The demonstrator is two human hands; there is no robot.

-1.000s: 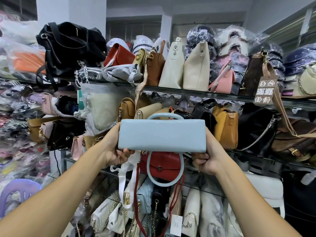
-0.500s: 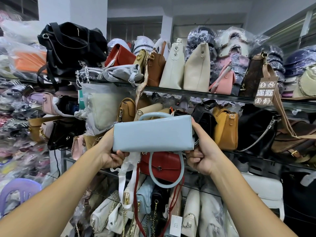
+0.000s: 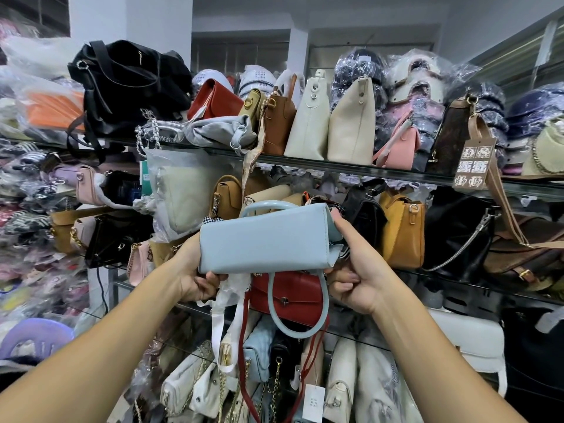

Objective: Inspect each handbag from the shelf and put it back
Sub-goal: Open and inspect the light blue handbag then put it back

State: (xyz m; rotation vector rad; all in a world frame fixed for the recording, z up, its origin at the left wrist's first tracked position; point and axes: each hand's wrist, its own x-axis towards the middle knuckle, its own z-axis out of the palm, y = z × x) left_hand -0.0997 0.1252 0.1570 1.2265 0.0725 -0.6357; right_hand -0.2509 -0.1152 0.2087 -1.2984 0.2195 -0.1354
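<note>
I hold a small light blue handbag (image 3: 262, 242) up in front of the shelves, its flat bottom facing me and tilted so its right end rises. One round blue handle hangs down below it, the other shows above its top edge. My left hand (image 3: 195, 276) grips the bag's lower left corner, fingers curled under it. My right hand (image 3: 354, 270) grips the right end, thumb on the side panel and fingers curled beneath.
Glass shelves (image 3: 381, 174) packed with handbags fill the view: a red bag (image 3: 293, 293) right behind the blue one, a mustard bag (image 3: 403, 230) to its right, cream bags (image 3: 351, 123) above, a black tote (image 3: 122, 83) top left. Plastic-wrapped goods pile at the left.
The blue bag has turned: its right end swung toward me and upward, showing the side panel. My right hand shifted left and higher along that end. The left hand kept its grip.
</note>
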